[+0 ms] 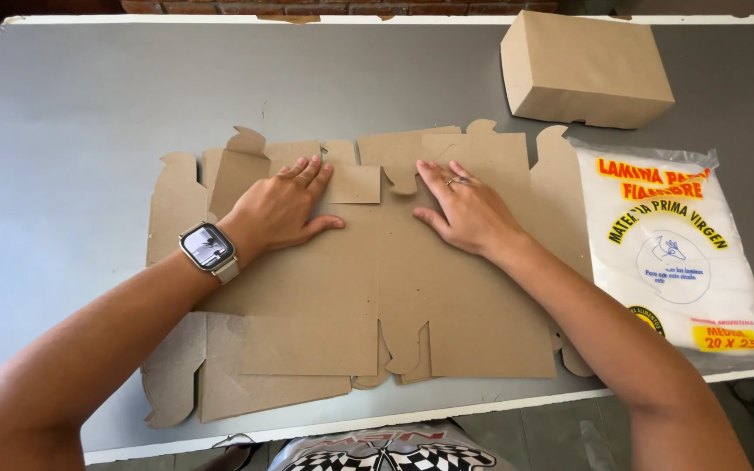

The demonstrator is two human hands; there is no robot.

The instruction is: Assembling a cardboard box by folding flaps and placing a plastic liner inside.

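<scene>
From the head view, a flat, unfolded cardboard box blank (368,279) lies spread across the grey worktop (89,113), its long axis running left to right in front of the person. Both hands rest palm-down on its far half. The left hand (283,209), with a watch (209,248) on its wrist, presses flat just left of the blank's centre crease, fingers pointing away toward a small folded flap (353,184) that lies just beyond the fingertips. The right hand (469,211), wearing a ring, lies flat just right of that crease, fingers angled up and left toward the notched far edge. Neither hand holds anything; both grips are open, fingers spread and laid against the cardboard. The two hands are about equally near the centre fold, one on each side of it.

The blank's side flaps with rounded tabs stick out at the left and right ends, and more flaps lie along the near edge by the worktop's rim.

Further off, a finished closed cardboard box (585,70) stands at the far right of the worktop, well apart from the hands. A plastic bag of white sheets (674,253) with yellow and red print lies to the right, its edge just beside the blank's right flap. Nothing lies on top of the blank besides the hands.
</scene>
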